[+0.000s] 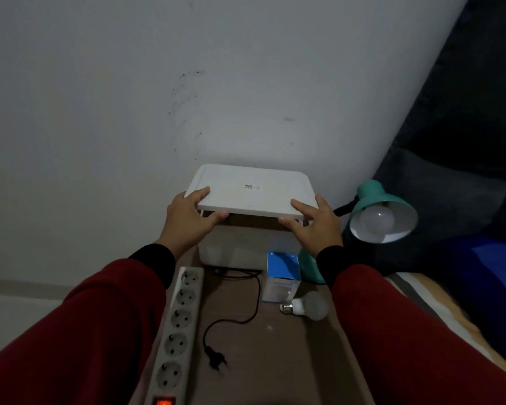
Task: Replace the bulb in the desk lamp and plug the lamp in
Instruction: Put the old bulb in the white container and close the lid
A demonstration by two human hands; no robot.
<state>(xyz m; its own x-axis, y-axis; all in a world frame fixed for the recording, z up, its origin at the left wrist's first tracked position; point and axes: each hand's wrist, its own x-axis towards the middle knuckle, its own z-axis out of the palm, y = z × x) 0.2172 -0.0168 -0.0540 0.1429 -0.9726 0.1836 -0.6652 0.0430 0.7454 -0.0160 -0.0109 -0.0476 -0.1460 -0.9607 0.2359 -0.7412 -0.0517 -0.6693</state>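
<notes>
1. A narrow brown counter (275, 361) runs from near to far and ends at a pale wall (129, 83) marked with faint dark specks. To its right lies a bed (438, 311) with striped bedding and dark cushions; to its left is a pale floor.
2. At the far end of the counter stands a white box (246, 247) against the wall. Its white lid (254, 188), bearing a small printed label, is raised at the near edge so a dark gap shows beneath it.
3. The left hand (187, 220) grips the lid's near left corner, fingers on top and thumb under the edge. The right hand (316, 226) grips the near right corner the same way. Both arms wear red sleeves with black cuffs.
4. The teal desk lamp (383, 211) stands at the far right of the counter, just right of the box. Its shade tips toward the near right, the open mouth facing the viewer, with a white bulb seated inside. Its teal base is partly hidden behind the right wrist.
5. A loose bulb (307, 308) lies on its side near the right edge, long axis left to right, metal screw base pointing left.
6. A blue and white carton (282, 276) stands just beyond the loose bulb.
7. The lamp's black cord curls across the counter to its plug (216, 361), which lies unplugged, prongs pointing near and right.
8. A grey power strip (178, 325) lies along the left edge, long axis near to far, with a red switch lit at its near end.
</notes>
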